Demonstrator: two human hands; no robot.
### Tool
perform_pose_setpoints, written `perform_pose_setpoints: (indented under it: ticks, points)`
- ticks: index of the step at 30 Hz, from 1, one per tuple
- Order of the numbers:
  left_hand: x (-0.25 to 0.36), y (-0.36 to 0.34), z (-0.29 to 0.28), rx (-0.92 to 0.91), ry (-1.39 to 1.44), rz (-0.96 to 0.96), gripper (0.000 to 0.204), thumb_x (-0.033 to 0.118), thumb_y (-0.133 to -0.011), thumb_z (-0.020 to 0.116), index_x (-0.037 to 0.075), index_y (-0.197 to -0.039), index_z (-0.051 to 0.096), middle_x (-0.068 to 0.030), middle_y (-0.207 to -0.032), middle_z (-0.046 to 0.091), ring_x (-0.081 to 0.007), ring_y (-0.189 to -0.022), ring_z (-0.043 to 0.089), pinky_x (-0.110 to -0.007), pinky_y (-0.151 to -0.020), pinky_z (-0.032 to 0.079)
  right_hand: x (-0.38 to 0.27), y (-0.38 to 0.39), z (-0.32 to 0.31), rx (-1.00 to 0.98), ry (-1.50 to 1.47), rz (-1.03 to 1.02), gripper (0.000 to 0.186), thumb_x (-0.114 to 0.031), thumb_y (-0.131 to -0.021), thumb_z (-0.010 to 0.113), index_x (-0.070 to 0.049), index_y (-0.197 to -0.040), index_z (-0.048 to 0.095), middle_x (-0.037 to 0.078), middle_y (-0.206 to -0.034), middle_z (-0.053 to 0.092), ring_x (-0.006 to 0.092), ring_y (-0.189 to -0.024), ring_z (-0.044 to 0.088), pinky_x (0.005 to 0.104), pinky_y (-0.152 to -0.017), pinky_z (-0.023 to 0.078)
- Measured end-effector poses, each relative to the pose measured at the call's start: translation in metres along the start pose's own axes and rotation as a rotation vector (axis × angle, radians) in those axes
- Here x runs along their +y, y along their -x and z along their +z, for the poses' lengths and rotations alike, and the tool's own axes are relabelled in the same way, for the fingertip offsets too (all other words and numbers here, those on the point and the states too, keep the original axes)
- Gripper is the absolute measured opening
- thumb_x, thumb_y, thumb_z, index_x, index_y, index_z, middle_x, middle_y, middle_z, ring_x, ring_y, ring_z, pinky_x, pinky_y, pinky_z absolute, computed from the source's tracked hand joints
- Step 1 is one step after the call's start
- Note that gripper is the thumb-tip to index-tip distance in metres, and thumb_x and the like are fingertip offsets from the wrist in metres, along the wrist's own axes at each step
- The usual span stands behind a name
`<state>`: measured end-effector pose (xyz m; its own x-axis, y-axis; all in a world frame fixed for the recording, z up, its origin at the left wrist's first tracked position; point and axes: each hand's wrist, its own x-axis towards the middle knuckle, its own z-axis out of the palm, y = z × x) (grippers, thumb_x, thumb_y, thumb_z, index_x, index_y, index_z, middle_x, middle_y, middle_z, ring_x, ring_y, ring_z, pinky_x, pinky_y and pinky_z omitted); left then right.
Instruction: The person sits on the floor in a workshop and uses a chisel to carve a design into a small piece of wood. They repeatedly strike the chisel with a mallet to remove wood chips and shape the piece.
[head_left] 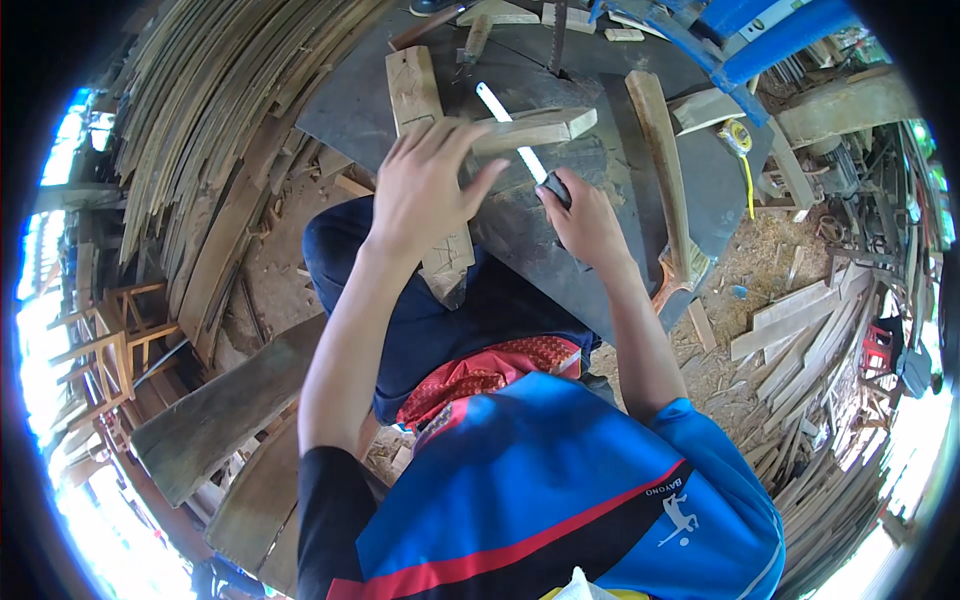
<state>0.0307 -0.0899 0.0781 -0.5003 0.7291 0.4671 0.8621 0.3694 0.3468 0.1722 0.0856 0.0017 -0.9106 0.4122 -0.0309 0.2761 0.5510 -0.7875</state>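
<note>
My left hand [425, 190] is over a long wooden block [412, 85] with dark marks on it, its fingers apart and slightly blurred. Whether its fingers touch the wood I cannot tell. My right hand [590, 225] is closed round the black handle of a tool with a narrow, pale, straight blade [492, 103]. That blade has a small hole near its tip and points away to the upper left; its edge is too bright to make out teeth. It crosses a shorter wooden piece [560, 125] that juts out to the right beside the long block. The block's near end reaches over my lap.
Both pieces rest at a dark tabletop [610, 95]. On its right lie a curved wooden leg [660, 150] and a yellow tape measure [737, 138], its tape hanging down. A blue frame [700, 50] stands behind. Stacked boards [220, 90] rise at left; offcuts [800, 320] litter the right floor.
</note>
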Motion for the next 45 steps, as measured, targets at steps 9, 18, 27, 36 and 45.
perform_pose_setpoints:
  ticks: [9, 18, 27, 36, 45]
  points:
    - [-0.03, -0.065, 0.057, -0.243, -0.34, 0.31, 0.027, 0.033, -0.098, 0.059, 0.008, -0.108, 0.058, -0.008, -0.105, 0.062, -0.0263, -0.1, 0.065, -0.041, -0.079, 0.055, -0.029, -0.029, -0.009, -0.021, 0.009, 0.014, 0.026, -0.023, -0.094, 0.062, 0.003, -0.099, 0.063, 0.026, -0.084, 0.068, 0.0455, -0.086, 0.065, 0.0524, -0.076, 0.048]
    - [-0.058, -0.116, 0.064, -0.419, -0.371, 0.334, 0.039, 0.043, -0.103, 0.048, 0.006, -0.114, 0.057, -0.0181, -0.102, 0.069, -0.0374, -0.093, 0.068, -0.049, -0.08, 0.055, -0.048, -0.05, -0.006, -0.02, 0.107, 0.057, 0.028, -0.019, -0.093, 0.057, 0.006, -0.095, 0.067, 0.03, -0.09, 0.07, 0.0453, -0.09, 0.069, 0.051, -0.084, 0.055]
    - [-0.076, -0.117, 0.076, -0.386, -0.339, 0.27, 0.044, 0.042, -0.106, 0.043, 0.003, -0.121, 0.055, -0.0221, -0.107, 0.068, -0.0413, -0.099, 0.066, -0.052, -0.085, 0.053, -0.041, -0.035, 0.012, -0.073, 0.095, 0.085, 0.034, -0.024, -0.1, 0.05, 0.005, -0.09, 0.064, 0.027, -0.079, 0.07, 0.0438, -0.078, 0.071, 0.0515, -0.073, 0.057]
    - [-0.075, -0.112, 0.08, -0.332, -0.214, 0.285, 0.046, 0.039, -0.105, 0.046, -0.002, -0.124, 0.053, -0.0245, -0.114, 0.065, -0.0428, -0.11, 0.061, -0.051, -0.092, 0.048, -0.035, -0.031, 0.033, -0.054, 0.096, 0.072, 0.033, -0.025, -0.103, 0.046, 0.004, -0.095, 0.06, 0.025, -0.075, 0.069, 0.0424, -0.074, 0.071, 0.0526, -0.069, 0.056]
    - [-0.076, -0.11, 0.088, -0.249, -0.15, 0.288, 0.041, 0.037, -0.105, 0.049, 0.0, -0.121, 0.053, -0.0252, -0.106, 0.064, -0.0426, -0.104, 0.06, -0.052, -0.09, 0.046, -0.033, -0.026, 0.034, -0.048, 0.111, 0.066, 0.033, -0.024, -0.102, 0.046, 0.005, -0.093, 0.059, 0.024, -0.071, 0.068, 0.0408, -0.07, 0.07, 0.0517, -0.064, 0.056]
